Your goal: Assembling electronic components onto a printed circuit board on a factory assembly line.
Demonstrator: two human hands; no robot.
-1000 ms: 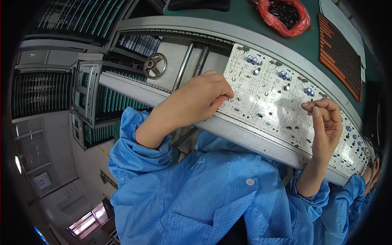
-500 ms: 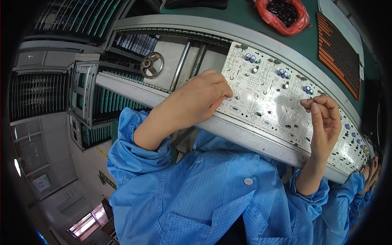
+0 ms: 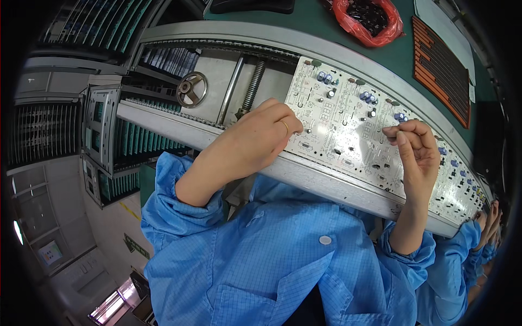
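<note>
Lying partly under my curled left hand [image 3: 258, 136] and right hand [image 3: 420, 149], the circuit board [image 3: 343, 127] bears illegible print; their grip I cannot tell.

left hand [image 3: 258, 137]: fingers bent at left end of circuit board [image 3: 326, 130] | right hand [image 3: 421, 155]: curled above board | red bag [image 3: 348, 23]: on green table [image 3: 304, 20]

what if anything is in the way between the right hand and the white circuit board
Nothing visible: the right hand appears to hover directly over the white circuit board. The blue cylindrical parts closest to it stand toward the board's far side, not in between.
</note>
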